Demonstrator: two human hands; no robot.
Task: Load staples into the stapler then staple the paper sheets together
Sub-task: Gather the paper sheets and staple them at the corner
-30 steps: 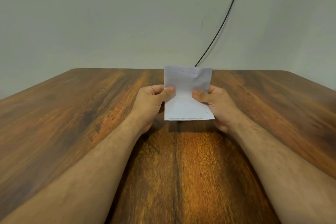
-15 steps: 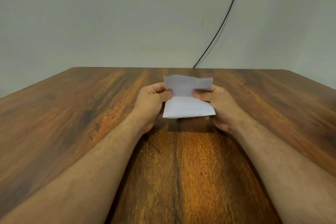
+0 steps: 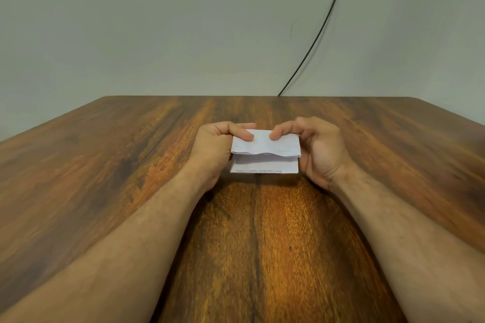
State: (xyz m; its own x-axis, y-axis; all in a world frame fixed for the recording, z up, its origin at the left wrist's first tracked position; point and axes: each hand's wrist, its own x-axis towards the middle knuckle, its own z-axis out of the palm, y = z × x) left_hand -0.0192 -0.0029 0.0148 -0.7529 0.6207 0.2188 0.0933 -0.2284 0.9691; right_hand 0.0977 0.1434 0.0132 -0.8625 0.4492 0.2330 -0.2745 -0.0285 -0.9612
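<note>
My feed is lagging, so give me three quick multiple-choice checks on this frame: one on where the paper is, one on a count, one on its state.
1. Where is the paper?
A. between both hands over the table
B. at the table's far edge
C. on the floor

2. How many hands pinch it?
A. none
B. one
C. two

3. The paper's state?
A. rolled
B. top part folded toward the person
C. torn in half

Key: 1 A, it sits between the hands above the table; 2 C, left hand and right hand both pinch it; 3 B, a flap overlaps the lower part.
</note>
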